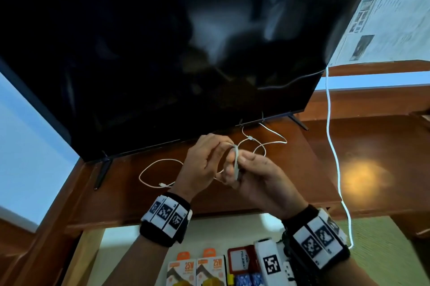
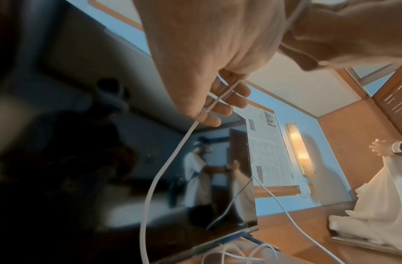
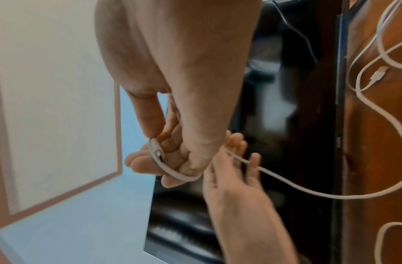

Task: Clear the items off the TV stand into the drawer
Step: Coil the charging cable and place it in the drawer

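White cable [image 1: 236, 160] pinched between both hands near stand's front edge [image 1: 209, 212].

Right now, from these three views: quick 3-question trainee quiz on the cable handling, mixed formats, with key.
1. True or false: the thin white charging cable is held by both the left hand and the right hand.
2. Multiple choice: the cable's slack loops lie on A) the brown wooden TV stand, B) the open drawer, C) the floor.
3. Fill in: the orange-and-white 25W boxes sit in the ____.

Key: 1 true; 2 A; 3 drawer.
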